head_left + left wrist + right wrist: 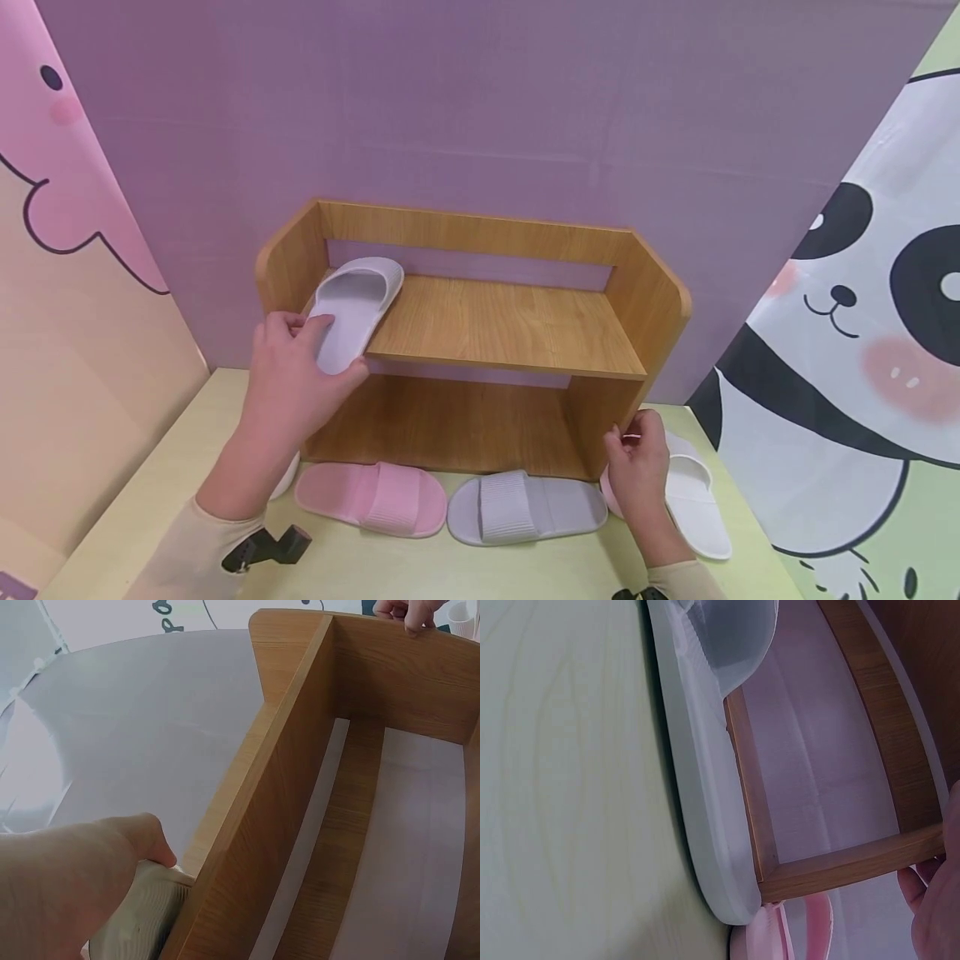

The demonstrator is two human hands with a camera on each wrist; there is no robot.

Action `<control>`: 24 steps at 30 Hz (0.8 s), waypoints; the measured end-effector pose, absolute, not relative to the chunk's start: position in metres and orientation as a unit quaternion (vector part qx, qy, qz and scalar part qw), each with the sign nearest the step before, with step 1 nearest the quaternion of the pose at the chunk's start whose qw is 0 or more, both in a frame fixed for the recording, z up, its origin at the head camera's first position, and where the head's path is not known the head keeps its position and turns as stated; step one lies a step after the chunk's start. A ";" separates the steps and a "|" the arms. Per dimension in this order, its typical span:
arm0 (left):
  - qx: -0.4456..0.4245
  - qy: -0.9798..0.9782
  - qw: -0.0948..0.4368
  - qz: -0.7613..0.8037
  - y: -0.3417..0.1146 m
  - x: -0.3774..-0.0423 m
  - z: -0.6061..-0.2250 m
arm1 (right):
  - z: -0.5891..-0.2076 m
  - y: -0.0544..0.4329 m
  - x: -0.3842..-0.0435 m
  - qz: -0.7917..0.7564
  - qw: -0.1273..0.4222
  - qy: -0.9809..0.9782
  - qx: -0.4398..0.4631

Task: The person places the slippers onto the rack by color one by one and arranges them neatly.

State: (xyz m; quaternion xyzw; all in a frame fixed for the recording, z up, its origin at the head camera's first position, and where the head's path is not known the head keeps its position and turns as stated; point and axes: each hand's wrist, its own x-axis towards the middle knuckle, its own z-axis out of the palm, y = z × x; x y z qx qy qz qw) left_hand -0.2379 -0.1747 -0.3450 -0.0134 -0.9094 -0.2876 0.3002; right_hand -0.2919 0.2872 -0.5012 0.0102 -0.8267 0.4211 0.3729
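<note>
My left hand grips a white slipper by its heel end, thumb on one side and fingers on the other. The slipper's toe lies at the left end of the upper board of a two-tier wooden rack. Its ribbed strap shows under my left hand in the left wrist view. Low on the rack's right side panel, my right hand holds the front edge with curled fingers. The right wrist view has that hand at its right border, against the panel.
In front of the rack lie a pink slipper and a grey slipper. Right of it are a white slipper and another pink one, partly hidden. A white edge shows beside my left forearm. A purple wall stands behind.
</note>
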 end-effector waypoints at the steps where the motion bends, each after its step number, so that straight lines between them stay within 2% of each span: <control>1: -0.011 -0.911 0.297 -0.286 -0.174 -0.238 -0.345 | -0.501 0.287 -0.292 0.421 0.372 -0.827 0.010; 24: -0.008 -0.911 0.317 -0.265 -0.168 -0.247 -0.349 | -0.502 0.287 -0.292 0.423 0.375 -0.825 0.013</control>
